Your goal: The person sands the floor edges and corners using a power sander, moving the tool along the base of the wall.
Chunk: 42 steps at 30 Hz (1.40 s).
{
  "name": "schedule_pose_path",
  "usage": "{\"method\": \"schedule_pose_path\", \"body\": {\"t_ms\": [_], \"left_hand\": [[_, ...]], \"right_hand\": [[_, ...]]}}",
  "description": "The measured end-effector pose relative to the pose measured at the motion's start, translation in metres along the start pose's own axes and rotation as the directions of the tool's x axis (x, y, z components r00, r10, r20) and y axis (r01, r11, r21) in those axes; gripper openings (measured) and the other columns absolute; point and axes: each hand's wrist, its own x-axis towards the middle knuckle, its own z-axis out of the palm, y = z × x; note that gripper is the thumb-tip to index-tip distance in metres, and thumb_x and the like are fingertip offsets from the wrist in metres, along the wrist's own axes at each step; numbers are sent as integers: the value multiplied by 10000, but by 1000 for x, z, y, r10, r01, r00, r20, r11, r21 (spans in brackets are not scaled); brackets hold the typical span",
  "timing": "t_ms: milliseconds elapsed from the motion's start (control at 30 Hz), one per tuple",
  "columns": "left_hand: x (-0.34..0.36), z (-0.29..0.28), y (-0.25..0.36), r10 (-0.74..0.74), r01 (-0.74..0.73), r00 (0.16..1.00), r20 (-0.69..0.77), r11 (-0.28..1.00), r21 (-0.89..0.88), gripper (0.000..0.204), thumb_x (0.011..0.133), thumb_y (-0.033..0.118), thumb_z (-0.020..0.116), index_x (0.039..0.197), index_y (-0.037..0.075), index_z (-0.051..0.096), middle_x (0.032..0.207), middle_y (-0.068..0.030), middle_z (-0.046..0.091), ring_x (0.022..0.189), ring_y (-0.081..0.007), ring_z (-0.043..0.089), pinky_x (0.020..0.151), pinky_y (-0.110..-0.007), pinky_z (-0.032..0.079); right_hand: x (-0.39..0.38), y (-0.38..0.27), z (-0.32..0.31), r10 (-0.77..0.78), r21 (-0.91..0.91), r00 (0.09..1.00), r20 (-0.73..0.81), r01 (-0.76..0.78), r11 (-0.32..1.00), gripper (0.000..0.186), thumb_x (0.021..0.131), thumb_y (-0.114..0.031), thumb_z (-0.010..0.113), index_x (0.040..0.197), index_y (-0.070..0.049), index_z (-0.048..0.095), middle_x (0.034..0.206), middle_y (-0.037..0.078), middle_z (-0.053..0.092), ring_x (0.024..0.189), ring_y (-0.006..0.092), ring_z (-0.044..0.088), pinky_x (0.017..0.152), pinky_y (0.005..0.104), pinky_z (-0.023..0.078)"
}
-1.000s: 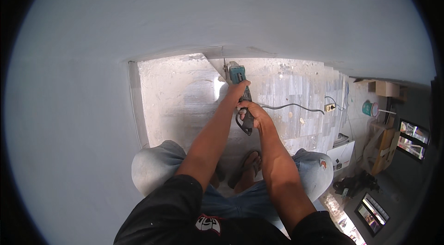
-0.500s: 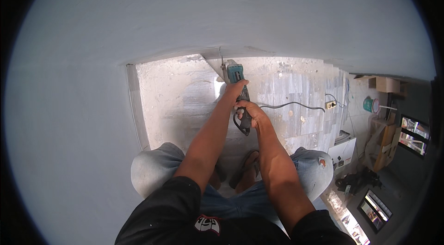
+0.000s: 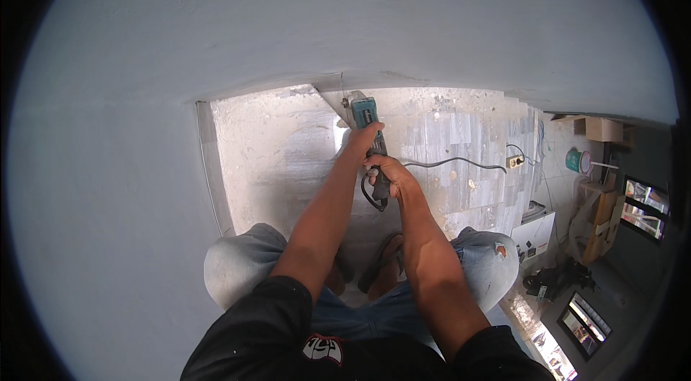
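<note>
A teal and black angle grinder [image 3: 364,111] is held over the pale dusty floor, its head and thin disc close to the foot of the grey wall, beside a diagonal tile edge [image 3: 330,104]. My left hand [image 3: 363,138] grips the grinder's body just behind the head. Lower down, my right hand [image 3: 387,172] is wrapped round the black rear handle. A black cord [image 3: 457,159] runs from the tool to the right.
Grey walls [image 3: 360,14] rise ahead and at the left. At the right are a power strip [image 3: 514,161], a teal bucket [image 3: 576,161], cardboard boxes [image 3: 603,130], a white panel [image 3: 536,237] and a wooden piece [image 3: 604,230]. My bent knees and sandalled feet are below.
The grinder, with both hands on it, has shifted slightly upward and to the left in the picture. Both grips look unchanged.
</note>
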Motion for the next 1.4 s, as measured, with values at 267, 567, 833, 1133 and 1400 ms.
{"method": "schedule_pose_path", "body": {"t_ms": [267,567,833,1133,1400], "left_hand": [[1,-6,0,21,-21,1000,-12,999,38,533,730,331,743,1080,-46,605,930,-127,617,776,-233,613,673,-372,515],[6,-3,1,48,-48,999,-2,997,64,541,731,342,735,1092,-39,600,940,-127,611,771,-236,611,667,-370,518],[12,-5,3,-5,6,1000,-9,998,67,490,735,316,732,1064,-27,609,896,-109,612,740,-219,608,639,-362,514],[18,-6,3,13,-13,1000,2,996,88,481,733,314,731,1063,-15,611,899,-107,610,745,-220,607,654,-362,515],[18,-8,3,12,-14,1000,23,998,55,478,729,312,738,1057,-12,613,902,-99,608,751,-219,608,658,-363,518]], "right_hand": [[4,3,3,20,47,1000,13,-20,999,117,810,-58,650,908,-52,587,739,35,575,511,90,498,417,223,426],[9,2,1,12,68,999,32,-14,998,119,814,-57,642,915,-50,581,741,35,571,512,89,491,420,214,429],[12,1,0,23,104,999,35,-27,994,126,818,-47,636,929,-51,578,751,38,571,517,90,492,418,217,431],[14,0,0,14,124,998,61,-22,992,108,821,-45,633,915,-54,581,737,29,565,521,89,495,425,214,432],[13,-1,5,7,120,999,48,-12,993,102,823,-47,632,910,-47,579,726,30,568,503,89,498,410,217,434]]}}
